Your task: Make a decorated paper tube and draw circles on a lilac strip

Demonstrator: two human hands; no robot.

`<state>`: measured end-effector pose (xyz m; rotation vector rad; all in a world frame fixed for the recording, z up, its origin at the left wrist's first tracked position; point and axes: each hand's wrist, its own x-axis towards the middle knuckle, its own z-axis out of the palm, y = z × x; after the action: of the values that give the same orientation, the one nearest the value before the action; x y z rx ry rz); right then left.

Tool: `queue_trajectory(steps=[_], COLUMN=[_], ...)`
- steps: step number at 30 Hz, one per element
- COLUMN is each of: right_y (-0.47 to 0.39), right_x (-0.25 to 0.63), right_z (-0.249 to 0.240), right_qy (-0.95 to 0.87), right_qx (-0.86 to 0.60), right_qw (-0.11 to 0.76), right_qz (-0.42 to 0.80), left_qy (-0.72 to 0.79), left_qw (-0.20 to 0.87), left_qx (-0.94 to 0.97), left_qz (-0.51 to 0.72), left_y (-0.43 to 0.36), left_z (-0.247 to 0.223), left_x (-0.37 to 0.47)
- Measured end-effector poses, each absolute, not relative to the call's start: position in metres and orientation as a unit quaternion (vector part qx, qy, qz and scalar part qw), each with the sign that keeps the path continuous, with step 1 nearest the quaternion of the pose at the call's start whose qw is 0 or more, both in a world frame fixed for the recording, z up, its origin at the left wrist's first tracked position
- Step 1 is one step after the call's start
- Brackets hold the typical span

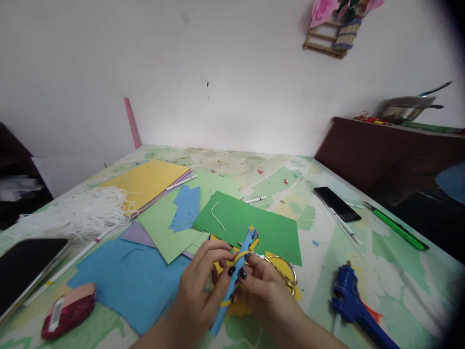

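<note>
A slim light-blue paper roll (219, 318) with yellow bands and dark spots is held at a slant in front of me. My left hand (203, 281) pinches it from the left side, thumb on its front. From the right, my right hand (267, 286) grips the same roll, its thumb close to my left thumb. Small coloured bits, one orange, sit at the roll's upper end. Gold-handled scissors (291, 281) lie just beyond my right hand, over yellow paper. Behind the roll is a dark green sheet (261, 220) with a white string on it.
Blue paper (127, 276), a yellow sheet (152, 177) and a heap of white strings (78, 211) lie left. A pink-and-red object (69, 310) and a dark tablet (29, 264) are nearer. At right are a blue glue gun (347, 295), phone (337, 203) and green cutter (399, 229).
</note>
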<state>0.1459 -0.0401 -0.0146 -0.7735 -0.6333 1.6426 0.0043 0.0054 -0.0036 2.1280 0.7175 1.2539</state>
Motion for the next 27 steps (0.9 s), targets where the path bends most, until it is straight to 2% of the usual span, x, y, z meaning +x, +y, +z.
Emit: queue_trajectory(steps=[7, 13, 19, 22, 27], right_y=[-0.040, -0.044, -0.047, -0.047, -0.050], right_x=[0.149, 0.144, 0.142, 0.142, 0.139], right_z=[-0.011, -0.017, -0.014, -0.008, -0.008], right_qy=[-0.318, -0.323, -0.399, -0.402, -0.431], right_qx=[-0.333, -0.321, -0.357, -0.372, -0.429], right_qw=[0.571, 0.520, 0.491, 0.497, 0.500], right_qz=[0.679, 0.723, 0.687, 0.673, 0.616], left_qy=[0.295, 0.361, 0.359, 0.335, 0.340], left_qw=[0.351, 0.525, 0.599, 0.611, 0.558], left_qx=[0.753, 0.637, 0.570, 0.570, 0.591], left_qz=[0.472, 0.433, 0.432, 0.436, 0.473], left_y=[0.012, 0.015, 0.018, 0.018, 0.013], left_z=[-0.003, -0.001, 0.006, 0.003, 0.002], left_x=[0.005, 0.006, 0.006, 0.004, 0.000])
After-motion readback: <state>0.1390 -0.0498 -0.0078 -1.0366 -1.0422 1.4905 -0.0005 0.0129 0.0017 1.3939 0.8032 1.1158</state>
